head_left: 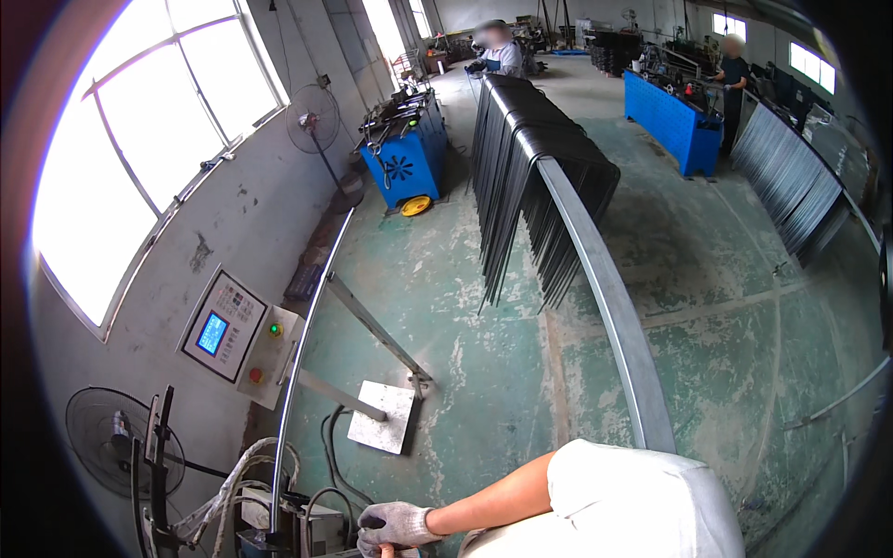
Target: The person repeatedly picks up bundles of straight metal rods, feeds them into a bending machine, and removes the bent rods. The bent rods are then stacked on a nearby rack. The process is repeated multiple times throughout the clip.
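My right hand, in a grey-white knit work glove, is at the lower edge, reached across from the right with a white sleeve above the bare forearm. Its fingers are curled; what they hold, if anything, is hidden by the glove and the picture's edge. A bit of bare skin shows just beneath it; I cannot tell whether it is a fingertip of this hand or of the other. My left hand is otherwise out of sight. Nearest to the glove are dark hoses and a grey machine box.
A steel rail runs ahead, hung with many bent black rods. Left are a thin metal bar, a control panel and fans. Blue workbenches stand farther off; two people work beyond.
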Motion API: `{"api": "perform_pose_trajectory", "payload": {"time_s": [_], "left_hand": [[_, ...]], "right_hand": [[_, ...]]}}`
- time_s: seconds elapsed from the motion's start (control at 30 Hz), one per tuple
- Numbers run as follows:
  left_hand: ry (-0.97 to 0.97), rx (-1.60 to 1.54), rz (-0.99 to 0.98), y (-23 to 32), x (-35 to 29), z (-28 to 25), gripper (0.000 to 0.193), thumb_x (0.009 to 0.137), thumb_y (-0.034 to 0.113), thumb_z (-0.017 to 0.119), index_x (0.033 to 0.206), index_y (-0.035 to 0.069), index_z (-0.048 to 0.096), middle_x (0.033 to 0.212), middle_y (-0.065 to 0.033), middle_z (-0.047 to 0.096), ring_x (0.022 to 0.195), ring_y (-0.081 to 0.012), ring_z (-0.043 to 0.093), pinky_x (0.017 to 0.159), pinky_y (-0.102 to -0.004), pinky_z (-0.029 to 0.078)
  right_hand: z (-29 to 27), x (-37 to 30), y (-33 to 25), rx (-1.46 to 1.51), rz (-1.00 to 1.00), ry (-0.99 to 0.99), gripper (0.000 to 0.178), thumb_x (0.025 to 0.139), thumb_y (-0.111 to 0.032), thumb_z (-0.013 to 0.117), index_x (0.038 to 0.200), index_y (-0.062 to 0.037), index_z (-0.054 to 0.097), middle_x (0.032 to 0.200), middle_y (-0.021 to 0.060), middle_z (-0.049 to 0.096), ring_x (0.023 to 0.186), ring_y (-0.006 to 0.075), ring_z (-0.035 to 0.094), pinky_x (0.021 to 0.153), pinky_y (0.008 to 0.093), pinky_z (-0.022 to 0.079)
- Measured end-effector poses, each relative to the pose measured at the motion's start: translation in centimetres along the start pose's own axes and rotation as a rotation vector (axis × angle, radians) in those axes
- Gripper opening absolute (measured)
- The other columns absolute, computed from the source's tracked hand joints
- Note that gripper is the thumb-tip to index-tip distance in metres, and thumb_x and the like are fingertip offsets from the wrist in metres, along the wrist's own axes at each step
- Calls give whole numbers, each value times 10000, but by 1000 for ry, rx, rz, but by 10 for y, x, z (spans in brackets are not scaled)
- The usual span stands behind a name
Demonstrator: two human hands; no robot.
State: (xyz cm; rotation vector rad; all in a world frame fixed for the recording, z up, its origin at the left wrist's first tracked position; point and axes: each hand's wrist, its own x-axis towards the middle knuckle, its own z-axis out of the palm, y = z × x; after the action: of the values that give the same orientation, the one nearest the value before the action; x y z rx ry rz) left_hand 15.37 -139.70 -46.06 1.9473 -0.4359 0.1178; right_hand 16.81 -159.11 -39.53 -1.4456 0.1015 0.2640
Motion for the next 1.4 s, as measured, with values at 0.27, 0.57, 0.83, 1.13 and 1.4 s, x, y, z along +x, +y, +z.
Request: {"api": "perform_pose_trajectory", "payload": {"time_s": [0.27,0.57,0.83,1.13,1.4], "left_hand": [[62,-127,-298,-53,6,6,297,1046,235,711,1217,1,781,1148,-187,799,1102,-367,745,948,-497,598],[55,-37,-244,-89,9,10,266,1036,278,710,1138,41,777,1056,-179,795,998,-395,749,871,-514,605],[41,13,-201,-116,14,7,252,1028,316,709,1068,76,775,974,-173,791,907,-420,752,803,-529,612],[28,90,-68,-161,20,-7,253,1018,359,708,989,115,771,882,-166,787,803,-448,755,726,-546,619],[-8,-9,-232,-168,9,11,363,905,309,798,1181,73,781,1161,-187,782,1125,-451,715,986,-552,584]], "right_hand": [[35,-9,14,-149,-131,123,471,881,-403,826,1270,-139,815,1208,129,832,1146,295,786,1005,428,607],[29,-34,-5,-225,15,9,527,904,-402,807,1357,-133,785,1256,135,821,1193,303,776,1038,441,601],[15,-39,-32,-327,70,-207,487,944,-402,814,1340,-118,820,1295,145,822,1236,304,763,1065,461,589],[-8,-72,-77,70,67,70,303,970,-342,782,1170,-135,878,1120,59,856,1063,208,784,947,385,612],[-5,-56,-48,0,81,161,394,913,-387,820,1226,-151,850,1142,66,850,1028,213,786,912,402,621]]}}
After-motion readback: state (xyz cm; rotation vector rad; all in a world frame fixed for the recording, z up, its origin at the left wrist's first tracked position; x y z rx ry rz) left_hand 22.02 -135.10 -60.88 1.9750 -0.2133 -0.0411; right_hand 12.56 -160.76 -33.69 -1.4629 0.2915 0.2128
